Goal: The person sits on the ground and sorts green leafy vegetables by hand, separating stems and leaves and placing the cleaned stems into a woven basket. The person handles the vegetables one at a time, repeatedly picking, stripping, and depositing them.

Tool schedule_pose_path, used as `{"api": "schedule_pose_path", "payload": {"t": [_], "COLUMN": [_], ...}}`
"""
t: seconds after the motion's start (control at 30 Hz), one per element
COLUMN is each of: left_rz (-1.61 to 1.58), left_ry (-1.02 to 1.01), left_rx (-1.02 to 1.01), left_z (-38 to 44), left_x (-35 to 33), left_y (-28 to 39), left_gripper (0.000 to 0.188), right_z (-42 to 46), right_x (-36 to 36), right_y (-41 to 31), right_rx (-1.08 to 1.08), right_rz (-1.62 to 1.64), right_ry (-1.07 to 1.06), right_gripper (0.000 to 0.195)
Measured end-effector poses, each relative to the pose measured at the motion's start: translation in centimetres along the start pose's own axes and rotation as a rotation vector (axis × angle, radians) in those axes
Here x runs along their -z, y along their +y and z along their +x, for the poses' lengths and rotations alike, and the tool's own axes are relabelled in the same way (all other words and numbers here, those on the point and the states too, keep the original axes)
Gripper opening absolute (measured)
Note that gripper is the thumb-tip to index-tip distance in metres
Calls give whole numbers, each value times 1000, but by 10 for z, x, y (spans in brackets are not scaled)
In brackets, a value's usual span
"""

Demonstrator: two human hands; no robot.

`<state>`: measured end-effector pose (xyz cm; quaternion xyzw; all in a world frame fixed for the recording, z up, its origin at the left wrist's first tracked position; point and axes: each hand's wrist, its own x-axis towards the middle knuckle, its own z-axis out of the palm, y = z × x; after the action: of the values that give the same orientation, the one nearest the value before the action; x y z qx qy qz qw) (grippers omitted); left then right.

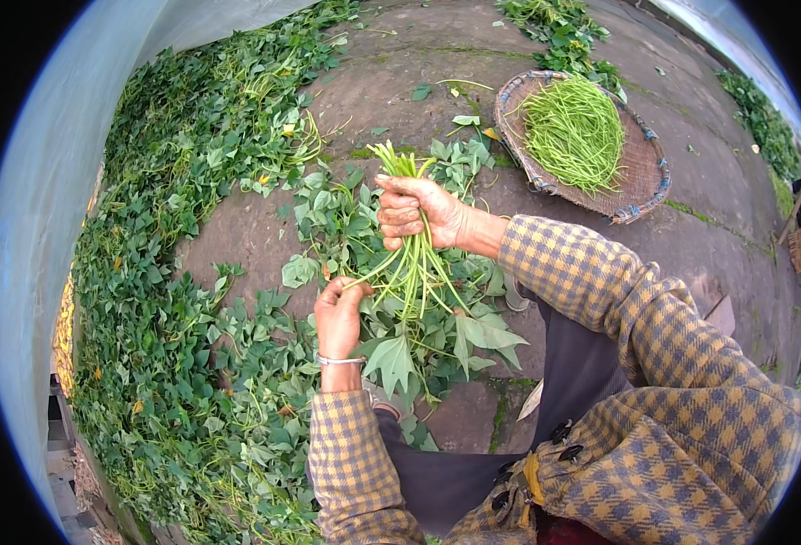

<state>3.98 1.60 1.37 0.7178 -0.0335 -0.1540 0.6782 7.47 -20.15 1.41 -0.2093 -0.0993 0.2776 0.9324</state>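
My right hand (417, 211) is closed around a bunch of green leaf stems (415, 272), whose cut ends stick up above the fist. The lower ends fan out, and a few still carry lobed green leaves (392, 362). Lower and to the left, my left hand (340, 306) pinches the lower end of one stem between thumb and fingertips. The exact pinch point is partly covered by the fingers. Beneath both hands lies a heap of loose leaves (335, 218) on the stone ground.
A shallow woven basket (645, 153) with a pile of stripped green stems (574, 133) stands at the upper right. Leafy vines (168, 306) cover the ground on the left. Translucent plastic sheeting (53, 177) hangs along the left rim. Stone paving (400, 75) shows mossy joints.
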Motion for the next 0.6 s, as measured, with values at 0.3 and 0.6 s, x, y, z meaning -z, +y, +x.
{"api": "schedule_pose_path", "payload": {"t": [0.3,0.6], "left_rz": [-223,67], "left_ry": [-81,-432], "left_rx": [199,162], "left_z": [-2,-14], "left_x": [14,6], "left_y": [0,16], "left_gripper": [22,23], "right_z": [-2,2], "right_x": [-2,4], "right_y": [-8,-8], "right_rx": [77,147], "right_rz": [39,113], "right_ry": [185,360], "right_gripper": [53,51]}}
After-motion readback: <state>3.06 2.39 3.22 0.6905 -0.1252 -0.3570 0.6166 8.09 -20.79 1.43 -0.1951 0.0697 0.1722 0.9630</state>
